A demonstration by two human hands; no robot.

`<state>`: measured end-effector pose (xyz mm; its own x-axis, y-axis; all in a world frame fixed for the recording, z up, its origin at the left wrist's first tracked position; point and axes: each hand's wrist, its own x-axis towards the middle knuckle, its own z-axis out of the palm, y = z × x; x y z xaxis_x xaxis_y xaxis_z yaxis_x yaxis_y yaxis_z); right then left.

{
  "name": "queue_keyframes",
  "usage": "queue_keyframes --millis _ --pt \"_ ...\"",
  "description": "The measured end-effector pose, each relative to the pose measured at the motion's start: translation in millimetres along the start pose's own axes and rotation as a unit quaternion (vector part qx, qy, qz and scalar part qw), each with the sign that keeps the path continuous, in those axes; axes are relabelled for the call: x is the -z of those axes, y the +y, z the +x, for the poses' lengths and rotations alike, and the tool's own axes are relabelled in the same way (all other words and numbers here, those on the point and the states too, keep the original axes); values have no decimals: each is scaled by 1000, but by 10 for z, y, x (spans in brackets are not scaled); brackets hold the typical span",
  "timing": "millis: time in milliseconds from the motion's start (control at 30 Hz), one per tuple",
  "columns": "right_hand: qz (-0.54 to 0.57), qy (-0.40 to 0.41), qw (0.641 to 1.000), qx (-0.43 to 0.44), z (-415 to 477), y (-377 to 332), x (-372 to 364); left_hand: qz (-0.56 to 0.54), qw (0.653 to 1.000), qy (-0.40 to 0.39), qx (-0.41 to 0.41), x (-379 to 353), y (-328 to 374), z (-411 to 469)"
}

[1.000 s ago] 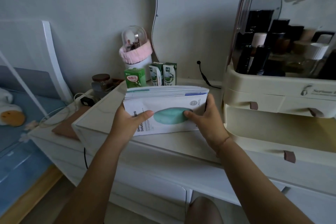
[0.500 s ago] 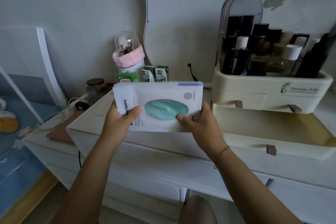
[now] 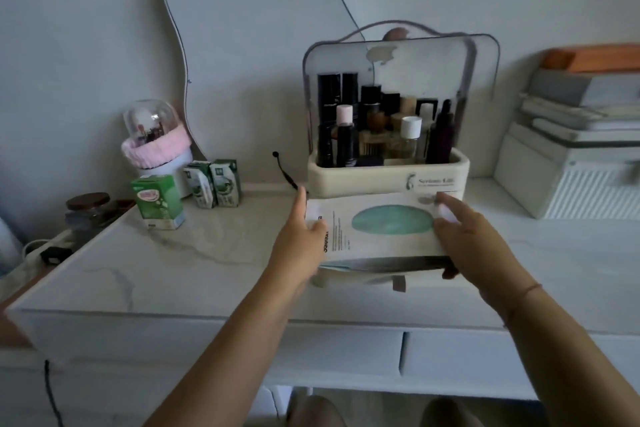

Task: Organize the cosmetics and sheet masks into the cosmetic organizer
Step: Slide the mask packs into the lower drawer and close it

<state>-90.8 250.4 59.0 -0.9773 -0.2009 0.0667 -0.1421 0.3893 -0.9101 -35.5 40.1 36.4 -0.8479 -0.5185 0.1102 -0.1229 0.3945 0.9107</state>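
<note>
A stack of white sheet masks with a teal oval on the top pack lies over the open bottom drawer of the cream cosmetic organizer. My left hand holds the stack's left edge. My right hand grips its right edge, fingers on top and thumb under. Bottles and tubes stand in the organizer's top tray behind a clear lid. Most of the drawer is hidden under the masks.
On the white marble desk stand a green carton, two small cartons and a domed brush holder with a pink band. Stacked boxes fill the right. A dark jar sits far left.
Both hands carried the mask stack from the desk's left side to the right, tilted it flat and brought it down over the organizer's open bottom drawer. The view turned right.
</note>
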Motion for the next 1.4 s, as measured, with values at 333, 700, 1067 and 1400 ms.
queue_keyframes --millis 333,700,1067,1400 --pt "-84 -78 988 -99 197 81 140 129 985 -88 78 -120 101 144" --pt "-243 -56 968 -11 382 161 112 391 907 96 -118 -260 11 60" --pt "-382 -68 916 98 81 348 322 224 937 -114 -244 -108 -233 -125" --pt "-330 -78 927 159 225 389 341 193 959 -68 -194 -217 -270 28"
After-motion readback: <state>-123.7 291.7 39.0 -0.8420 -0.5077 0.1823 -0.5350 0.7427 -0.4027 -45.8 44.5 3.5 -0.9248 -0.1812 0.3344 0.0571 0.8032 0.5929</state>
